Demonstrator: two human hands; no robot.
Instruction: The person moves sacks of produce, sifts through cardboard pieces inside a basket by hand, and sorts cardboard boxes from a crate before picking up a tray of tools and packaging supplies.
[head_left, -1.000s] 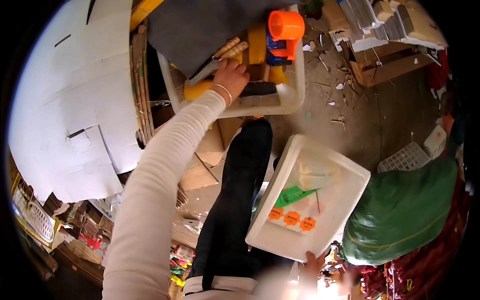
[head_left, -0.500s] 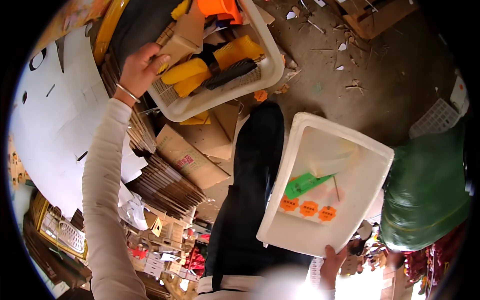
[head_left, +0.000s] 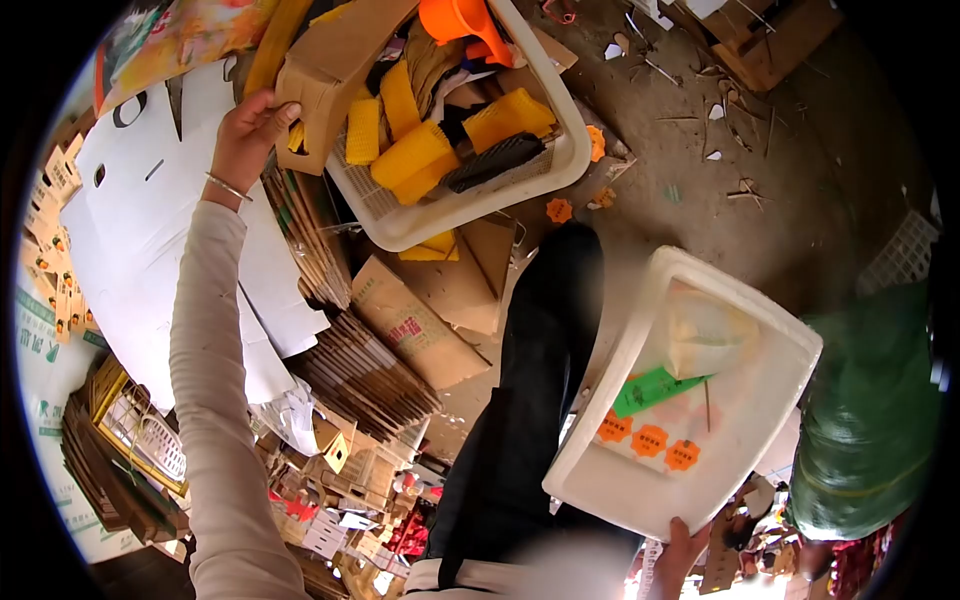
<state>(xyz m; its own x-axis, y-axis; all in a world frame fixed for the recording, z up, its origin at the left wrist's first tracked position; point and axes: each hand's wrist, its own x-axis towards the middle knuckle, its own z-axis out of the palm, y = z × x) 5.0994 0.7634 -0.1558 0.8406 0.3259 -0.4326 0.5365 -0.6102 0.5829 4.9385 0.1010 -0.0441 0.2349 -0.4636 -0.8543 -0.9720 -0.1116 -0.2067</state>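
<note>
My left hand (head_left: 245, 130), at the end of a cream sleeve with a thin bracelet, grips a brown cardboard box (head_left: 330, 65) at the left edge of a white plastic basket (head_left: 470, 205). The basket holds yellow foam net sleeves (head_left: 420, 155), a black one and an orange plastic piece (head_left: 455, 18). My right hand (head_left: 680, 555) holds the lower rim of a white foam tray (head_left: 760, 455). In the tray lie a green label (head_left: 650, 390), three orange stickers (head_left: 648, 440) and a clear bag (head_left: 705, 330).
White die-cut cardboard sheets (head_left: 150, 230) and stacks of brown corrugated card (head_left: 365, 375) lie to the left. My leg in black trousers (head_left: 530, 400) runs down the middle. A green sack (head_left: 865, 430) sits at the right, and scraps litter the dirt floor (head_left: 700, 170).
My left hand has drawn left out of the basket's contents and now holds the cardboard box at its edge. The view has shifted, and the foam tray sits further right and lower.
</note>
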